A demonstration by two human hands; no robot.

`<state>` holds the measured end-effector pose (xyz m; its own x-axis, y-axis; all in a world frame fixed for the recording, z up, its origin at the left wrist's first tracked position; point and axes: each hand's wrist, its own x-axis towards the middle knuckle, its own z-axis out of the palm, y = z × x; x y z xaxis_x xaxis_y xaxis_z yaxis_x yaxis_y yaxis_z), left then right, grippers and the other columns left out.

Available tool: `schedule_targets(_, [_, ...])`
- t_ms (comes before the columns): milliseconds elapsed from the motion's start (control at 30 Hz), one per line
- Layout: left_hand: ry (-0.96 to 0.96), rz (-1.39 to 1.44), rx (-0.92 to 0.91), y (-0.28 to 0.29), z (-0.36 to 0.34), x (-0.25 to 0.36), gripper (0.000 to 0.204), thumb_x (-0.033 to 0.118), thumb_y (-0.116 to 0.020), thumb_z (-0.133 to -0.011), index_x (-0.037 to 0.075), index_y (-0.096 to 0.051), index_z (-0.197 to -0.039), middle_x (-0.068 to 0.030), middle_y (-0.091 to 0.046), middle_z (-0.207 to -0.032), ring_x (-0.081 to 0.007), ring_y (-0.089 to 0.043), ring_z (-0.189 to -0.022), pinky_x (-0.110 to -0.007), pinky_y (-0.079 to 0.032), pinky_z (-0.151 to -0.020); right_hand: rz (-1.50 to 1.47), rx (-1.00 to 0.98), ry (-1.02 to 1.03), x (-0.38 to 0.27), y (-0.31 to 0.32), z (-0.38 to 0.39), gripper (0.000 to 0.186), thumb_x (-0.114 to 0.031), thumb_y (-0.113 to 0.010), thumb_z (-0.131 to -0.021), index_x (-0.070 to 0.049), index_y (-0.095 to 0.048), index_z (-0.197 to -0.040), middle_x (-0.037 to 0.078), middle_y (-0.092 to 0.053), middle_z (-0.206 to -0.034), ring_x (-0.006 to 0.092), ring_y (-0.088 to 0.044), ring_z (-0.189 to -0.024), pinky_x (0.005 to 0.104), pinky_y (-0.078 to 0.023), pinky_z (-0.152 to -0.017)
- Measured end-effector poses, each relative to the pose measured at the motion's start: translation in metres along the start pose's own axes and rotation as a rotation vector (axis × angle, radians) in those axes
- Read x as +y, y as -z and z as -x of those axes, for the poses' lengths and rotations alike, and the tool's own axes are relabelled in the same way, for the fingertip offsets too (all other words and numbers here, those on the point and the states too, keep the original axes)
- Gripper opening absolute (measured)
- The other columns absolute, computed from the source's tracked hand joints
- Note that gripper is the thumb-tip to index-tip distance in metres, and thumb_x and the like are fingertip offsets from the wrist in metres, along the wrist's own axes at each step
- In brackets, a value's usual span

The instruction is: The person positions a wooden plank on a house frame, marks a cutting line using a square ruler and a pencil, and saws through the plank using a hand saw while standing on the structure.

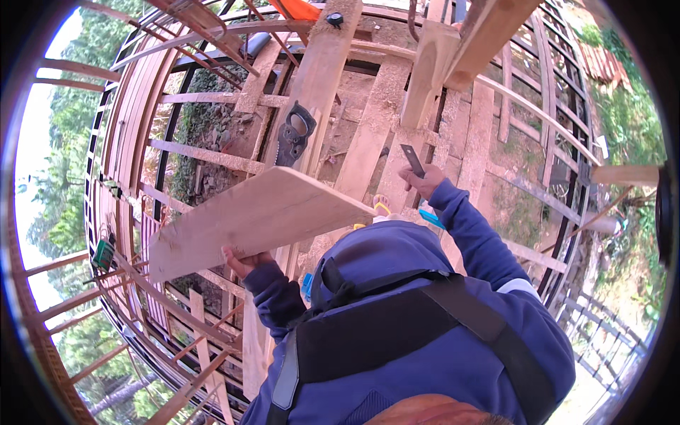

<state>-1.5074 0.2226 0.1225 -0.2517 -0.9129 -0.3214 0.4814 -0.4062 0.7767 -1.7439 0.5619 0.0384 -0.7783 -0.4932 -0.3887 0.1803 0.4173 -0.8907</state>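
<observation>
A wide, pale wooden board (248,216) with a slanted end tilts across the space in front of me on the left. My left hand (244,262) is closed on its near edge, the fingers partly hidden by the board. Out to the right, my right hand (423,181) grips a narrow, flat, dark metal tool (412,160) that points up and away. Its exact kind is hard to make out. Beyond the board, a handsaw (295,134) with a dark handle rests on a long plank (319,71), its blade mostly hidden.
A small black tape measure (334,20) sits at the plank's far end. Thick upright timber (430,71) stands ahead on the right. Sawdust-covered planks (375,131) cross an open frame of beams, with gaps showing ground below. Stacked boards (134,106) lie at the left.
</observation>
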Motion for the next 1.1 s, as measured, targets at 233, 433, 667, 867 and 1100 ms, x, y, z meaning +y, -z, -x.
schedule_targets(233, [0.414, -0.241, -0.473, -0.094, 0.021, -0.067, 0.044, 0.040, -0.061, -0.093, 0.008, -0.058, -0.123, -0.0066, -0.067, -0.114, -0.0197, -0.065, -0.102, -0.035, -0.056, -0.083, 0.026, 0.573, -0.355, 0.144, 0.013, 0.129, 0.035, -0.037, -0.069, -0.088, -0.002, -0.069, -0.090, 0.005, -0.065, -0.064, 0.0140, -0.063, -0.057, 0.0297, -0.050, -0.057])
schedule_targets(433, [0.836, -0.307, -0.784, -0.120, 0.082, -0.177, 0.045, 0.034, -0.066, -0.091, 0.006, -0.056, -0.124, -0.0088, -0.066, -0.114, -0.0223, -0.067, -0.099, -0.036, -0.058, -0.081, 0.104, 0.752, -0.737, 0.227, -0.026, 0.273, 0.037, -0.037, -0.067, -0.088, -0.002, -0.072, -0.094, 0.010, -0.069, -0.065, 0.0194, -0.069, -0.063, 0.0346, -0.053, -0.063])
schedule_targets(667, [1.297, -0.869, -0.834, -0.058, 0.111, -0.351, 0.048, 0.046, -0.069, -0.082, 0.004, -0.066, -0.104, -0.0126, -0.070, -0.093, -0.0261, -0.069, -0.076, -0.040, -0.057, -0.068, -0.025, 0.791, -1.255, 0.329, -0.162, 0.396, 0.042, -0.041, -0.060, -0.082, -0.001, -0.075, -0.086, 0.014, -0.070, -0.064, 0.0262, -0.070, -0.069, 0.0364, -0.055, -0.077])
schedule_targets(867, [1.551, -0.882, -0.661, 0.010, 0.140, -0.434, 0.054, 0.050, -0.064, -0.083, 0.005, -0.065, -0.111, -0.0120, -0.068, -0.105, -0.0284, -0.064, -0.095, -0.044, -0.049, -0.090, -0.503, 0.951, -1.377, 0.336, -0.263, 0.427, 0.037, -0.035, -0.064, -0.083, 0.002, -0.072, -0.088, 0.016, -0.069, -0.064, 0.0214, -0.065, -0.062, 0.0358, -0.052, -0.065])
schedule_targets(1100, [1.419, -1.132, -0.494, 0.053, 0.096, -0.509, 0.057, 0.053, -0.064, -0.082, 0.005, -0.064, -0.113, -0.0113, -0.068, -0.107, -0.0279, -0.063, -0.097, -0.041, -0.050, -0.090, -0.631, 0.953, -1.432, 0.296, -0.258, 0.413, 0.034, -0.032, -0.066, -0.083, 0.001, -0.071, -0.085, 0.015, -0.068, -0.065, 0.0196, -0.061, -0.057, 0.0347, -0.049, -0.058])
